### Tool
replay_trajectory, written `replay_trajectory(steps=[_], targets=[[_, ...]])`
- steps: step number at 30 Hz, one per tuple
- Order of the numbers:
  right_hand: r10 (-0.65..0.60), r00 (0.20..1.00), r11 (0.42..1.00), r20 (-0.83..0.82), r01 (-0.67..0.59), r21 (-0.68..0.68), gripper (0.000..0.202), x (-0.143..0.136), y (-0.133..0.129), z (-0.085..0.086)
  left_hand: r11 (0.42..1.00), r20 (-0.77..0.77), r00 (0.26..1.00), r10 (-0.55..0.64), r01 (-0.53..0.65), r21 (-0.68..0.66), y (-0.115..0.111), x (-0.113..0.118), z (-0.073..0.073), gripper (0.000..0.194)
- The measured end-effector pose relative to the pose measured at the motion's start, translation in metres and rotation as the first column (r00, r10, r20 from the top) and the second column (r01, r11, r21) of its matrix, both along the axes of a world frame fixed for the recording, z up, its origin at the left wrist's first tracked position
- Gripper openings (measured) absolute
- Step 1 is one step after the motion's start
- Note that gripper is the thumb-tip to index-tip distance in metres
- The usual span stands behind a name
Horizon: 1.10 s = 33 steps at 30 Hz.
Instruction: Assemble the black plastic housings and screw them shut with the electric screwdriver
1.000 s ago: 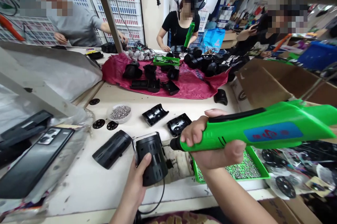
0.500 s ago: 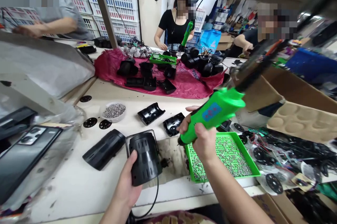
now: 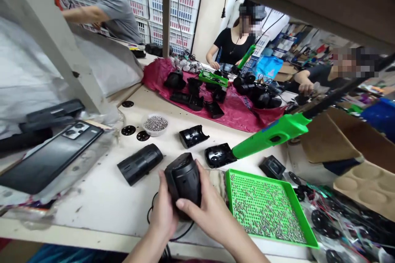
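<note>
Both hands hold a black plastic cylindrical housing [image 3: 184, 176] above the front of the table. My left hand [image 3: 166, 209] wraps its left side, and my right hand [image 3: 208, 203] grips it from the right, thumb across the front. A black cable hangs in a loop below it. The green electric screwdriver [image 3: 268, 136] leans at a slant beyond my right hand, touched by neither hand. Its tip is near a black half shell [image 3: 217, 156]. Another half shell [image 3: 193, 136] and a closed black cylinder [image 3: 140, 164] lie on the white table [image 3: 101, 209].
Right of my hands is a green tray [image 3: 228, 185] of small screws. A bowl [image 3: 156, 125] of metal pieces stands near black discs [image 3: 128, 130]. A phone [image 3: 52, 158] lies left. Cardboard boxes [image 3: 327, 135] stand right. Co-workers sit beyond the pink cloth [image 3: 234, 117].
My right hand has let go of the electric screwdriver and taken hold of the black housing beside my left hand. The housing has turned. The camera view has swung left.
</note>
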State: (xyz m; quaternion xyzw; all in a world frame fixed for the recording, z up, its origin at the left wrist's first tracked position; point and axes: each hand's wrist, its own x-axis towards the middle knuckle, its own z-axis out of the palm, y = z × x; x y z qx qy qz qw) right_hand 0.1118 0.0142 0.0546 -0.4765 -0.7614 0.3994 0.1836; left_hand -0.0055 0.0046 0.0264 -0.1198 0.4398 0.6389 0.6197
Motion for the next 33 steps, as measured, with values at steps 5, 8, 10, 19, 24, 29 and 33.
replay_trajectory(steps=[5, 8, 10, 19, 24, 29, 33], targets=[[0.082, 0.997, 0.996, 0.017, -0.081, -0.036, 0.051, 0.013, 0.040, 0.013, 0.991, 0.093, 0.995, -0.045, 0.056, -0.123, 0.000, -0.013, 0.007, 0.050], [-0.081, 0.983, 0.996, 0.165, 0.072, 0.060, 0.034, 0.020, 0.066, 0.014, 0.974, 0.240, 0.961, -0.141, 0.178, -0.142, -0.003, -0.022, 0.013, 0.050], [-0.155, 0.972, 0.980, 0.174, 0.130, 0.147, 0.035, 0.017, 0.067, 0.010, 0.971, 0.278, 0.947, -0.160, 0.201, -0.126, -0.004, -0.024, 0.014, 0.051], [-0.001, 0.994, 0.982, 0.109, 0.022, -0.186, 0.107, -0.012, 0.007, 0.008, 0.999, 0.069, 0.998, 0.006, -0.003, -0.038, 0.001, -0.010, -0.004, 0.054], [-0.036, 0.999, 0.982, 0.021, 0.039, -0.183, 0.101, -0.007, 0.007, 0.003, 1.000, 0.049, 0.999, -0.009, 0.009, 0.003, -0.001, -0.009, -0.012, 0.058], [-0.112, 0.982, 0.970, -0.151, 0.076, -0.230, 0.087, 0.000, 0.008, 0.005, 0.998, 0.116, 0.991, -0.070, 0.070, 0.005, 0.002, -0.012, -0.007, 0.060], [-0.213, 0.920, 0.914, -0.328, 0.070, -0.399, 0.065, 0.008, 0.012, 0.011, 0.987, 0.208, 0.965, -0.160, 0.158, 0.026, 0.003, -0.021, 0.003, 0.061]])
